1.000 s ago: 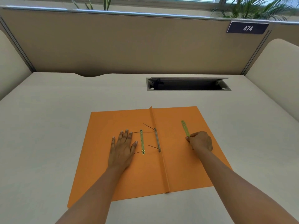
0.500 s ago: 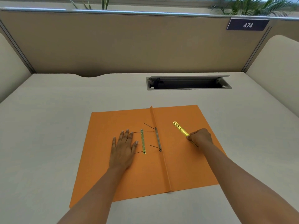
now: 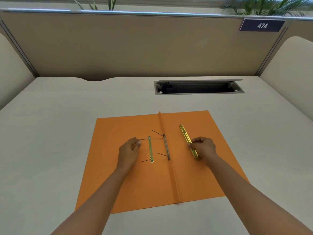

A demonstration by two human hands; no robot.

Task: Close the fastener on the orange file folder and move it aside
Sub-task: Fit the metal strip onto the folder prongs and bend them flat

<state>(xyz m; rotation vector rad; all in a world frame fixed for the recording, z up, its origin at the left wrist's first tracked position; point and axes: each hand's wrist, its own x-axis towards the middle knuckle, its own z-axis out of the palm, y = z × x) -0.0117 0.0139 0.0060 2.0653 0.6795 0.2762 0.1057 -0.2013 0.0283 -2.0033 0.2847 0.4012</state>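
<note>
The orange file folder [image 3: 199, 175] lies open and flat on the desk, its spine ridge running front to back. On the left flap sits a brass fastener base strip [image 3: 150, 149] with thin dark prongs sticking out sideways. A grey metal strip [image 3: 166, 146] lies along the spine with two more prongs. My left hand [image 3: 129, 152] rests on its edge on the left flap, fingertips touching the upper prong's end. My right hand [image 3: 204, 148] pinches a loose brass fastener bar [image 3: 184, 135], tilted over the right flap.
A cable slot with a raised grey lid [image 3: 199, 87] is set into the beige desk [image 3: 50, 133] behind the folder. Beige partition walls enclose the desk at the back and both sides. A sign reading 474 [image 3: 262, 25] hangs at the top right.
My right hand has lifted the brass bar off the right flap and turned it. My left hand went from lying flat to standing on edge, fingertips at the upper prong.
</note>
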